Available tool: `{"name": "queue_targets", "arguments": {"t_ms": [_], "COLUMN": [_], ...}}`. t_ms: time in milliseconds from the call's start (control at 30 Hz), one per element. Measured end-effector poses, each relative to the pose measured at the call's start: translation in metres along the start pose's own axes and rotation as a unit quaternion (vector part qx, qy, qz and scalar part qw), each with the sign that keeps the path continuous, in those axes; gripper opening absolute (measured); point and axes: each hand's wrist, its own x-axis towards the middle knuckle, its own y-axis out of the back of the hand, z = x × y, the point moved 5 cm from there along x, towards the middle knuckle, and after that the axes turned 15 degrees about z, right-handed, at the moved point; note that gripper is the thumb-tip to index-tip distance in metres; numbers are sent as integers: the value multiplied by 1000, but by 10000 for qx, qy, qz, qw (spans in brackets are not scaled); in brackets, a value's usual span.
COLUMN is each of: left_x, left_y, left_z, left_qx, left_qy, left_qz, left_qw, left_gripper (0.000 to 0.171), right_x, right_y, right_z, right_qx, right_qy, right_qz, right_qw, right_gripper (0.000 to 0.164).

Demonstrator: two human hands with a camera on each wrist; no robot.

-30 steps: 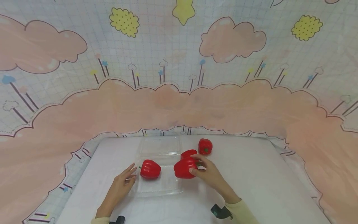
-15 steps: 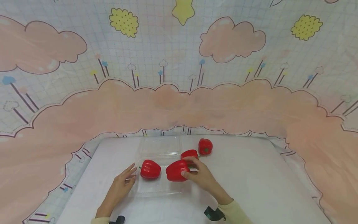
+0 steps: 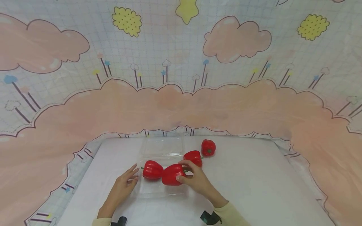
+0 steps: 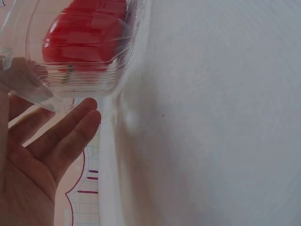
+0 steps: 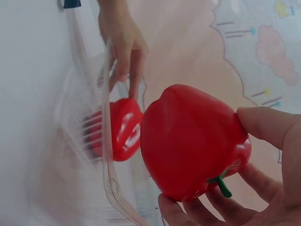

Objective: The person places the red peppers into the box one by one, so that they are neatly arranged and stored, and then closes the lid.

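Red pepper (image 3: 172,175) over the clear box (image 3: 154,190), and we see the right hand (image 3: 196,180) curled round it! Left of the box, the left hand (image 3: 124,183) is empty, fingers extended; a second pepper (image 3: 152,170) lies inside.

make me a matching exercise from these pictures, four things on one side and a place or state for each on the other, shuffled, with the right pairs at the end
Things
1. bare left hand
2. bare right hand
3. clear plastic hinged box
4. farthest red bell pepper with a green stem

Places and states
A. lid laid open, with a rounded red bell pepper resting inside
B. on the white tabletop, right of the box, untouched
C. beside the box, holding nothing
D. gripping a glossy red bell pepper

Right pairs
1-C, 2-D, 3-A, 4-B
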Motion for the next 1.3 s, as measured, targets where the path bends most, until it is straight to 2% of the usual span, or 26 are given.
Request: {"name": "queue_targets", "arguments": {"t_ms": [633, 967, 1300], "left_x": [0, 1, 0], "left_y": [-1, -2, -2], "left_z": [-1, 0, 1], "left_qx": [46, 109, 100], "left_qy": [-34, -19, -17], "left_qz": [76, 111, 90], "left_qw": [10000, 9999, 9999], "left_gripper": [43, 43, 44], "right_x": [5, 7, 7], "right_y": [-38, -62, -78], "right_z": [3, 5, 8], "right_qx": [118, -92, -263], "right_qy": [-171, -309, -182], "right_qz": [-186, -305, -460], "right_qw": [9996, 9990, 9984], "right_gripper": [51, 47, 47]}}
